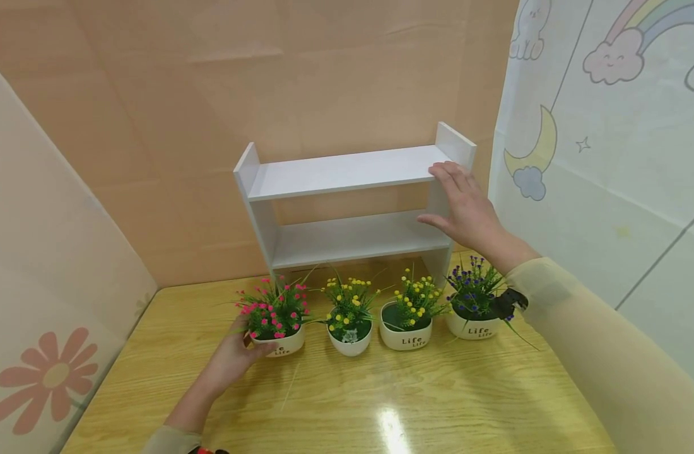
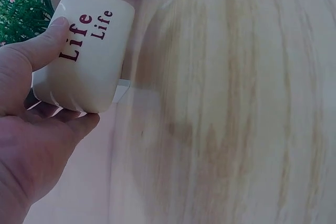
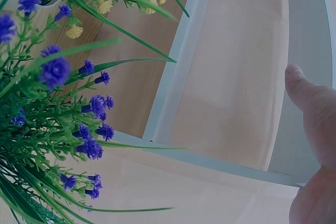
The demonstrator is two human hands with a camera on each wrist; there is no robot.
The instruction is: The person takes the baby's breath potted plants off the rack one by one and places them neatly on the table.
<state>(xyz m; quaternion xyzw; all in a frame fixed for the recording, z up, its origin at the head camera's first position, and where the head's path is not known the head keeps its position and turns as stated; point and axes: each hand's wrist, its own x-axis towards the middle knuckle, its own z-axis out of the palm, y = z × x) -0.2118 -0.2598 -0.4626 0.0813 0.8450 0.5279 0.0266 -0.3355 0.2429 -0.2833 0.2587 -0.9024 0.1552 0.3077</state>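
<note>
My left hand (image 1: 233, 354) grips the white oval flowerpot (image 2: 100, 72) with pink flowers (image 1: 270, 309). In the left wrist view the thumb lies on its "Life" lettering and the fingers curl round the pot's other side. My right hand (image 1: 467, 208) is at the right end of a white two-tier shelf (image 1: 347, 171), fingertips at the top board's front edge and thumb stretched out sideways. Below that hand stands a pot of purple flowers (image 1: 473, 290), which also fills the left of the right wrist view.
Two white pots with yellow flowers, a round one (image 1: 349, 343) and an oval one (image 1: 406, 337), stand between the pink and purple ones. All are in a row on the wooden table (image 1: 324, 403) before the shelf. A patterned wall (image 1: 602, 189) rises at the right.
</note>
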